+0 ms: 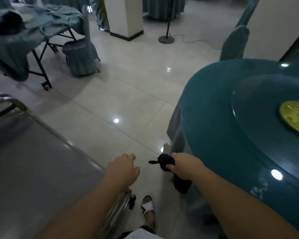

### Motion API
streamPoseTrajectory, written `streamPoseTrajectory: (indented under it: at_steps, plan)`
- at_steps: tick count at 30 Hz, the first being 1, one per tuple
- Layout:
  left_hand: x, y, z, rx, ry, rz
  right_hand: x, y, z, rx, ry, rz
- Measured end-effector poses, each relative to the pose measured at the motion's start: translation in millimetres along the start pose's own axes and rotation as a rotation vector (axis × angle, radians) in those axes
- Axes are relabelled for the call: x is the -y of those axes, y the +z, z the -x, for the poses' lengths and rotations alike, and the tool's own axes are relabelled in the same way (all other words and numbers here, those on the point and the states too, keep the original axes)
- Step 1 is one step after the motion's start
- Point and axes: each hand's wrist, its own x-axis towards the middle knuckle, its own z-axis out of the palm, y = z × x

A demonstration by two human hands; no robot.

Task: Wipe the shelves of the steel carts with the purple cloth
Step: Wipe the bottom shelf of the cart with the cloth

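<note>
One teal round table (231,135) right, steel cart (33,161) left

cart shelf (33,169): steel, bare top
floor (128,100): pale tile, lamp stand (166,39)
round desk (231,135): teal cover, yellow disc (295,116)

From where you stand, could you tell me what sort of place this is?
Probably a banquet hall: a round table with a glass turntable, fabric-covered chairs and a steel cart.

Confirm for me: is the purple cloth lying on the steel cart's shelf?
No, the right hand grips the bunched purple cloth above the floor, clear of the steel cart.
</note>
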Motion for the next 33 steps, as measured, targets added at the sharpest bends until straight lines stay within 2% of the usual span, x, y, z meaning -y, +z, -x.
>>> streamPoseTrajectory:
  at_steps: [7, 13, 25, 29, 33]
  plan:
    - [46.5, -33.9, -87.9, 0.053, -0.117, 0.088, 39.9, -73.9, -123.4, 0.035, -0.07, 0.11]
    - [90.6, -57.8, -127.1, 0.034, -0.275, 0.198, 97.2, -104.5, -225.9, 0.118, -0.179, 0.203]
    - [166.9, -72.9, -198.6, -0.069, -0.833, 0.524, 233.3, -132.0, -426.7, 0.335, -0.676, 0.434]
    - [165.6, -85.5, -220.3, -0.057, -1.014, 0.594, 254.1, -157.6, -479.3, 0.386, -0.786, 0.539]
    - [154.0, -92.1, -226.2, -0.11, -1.174, 0.696, 277.5, -169.5, -513.2, 0.416, -0.887, 0.673]
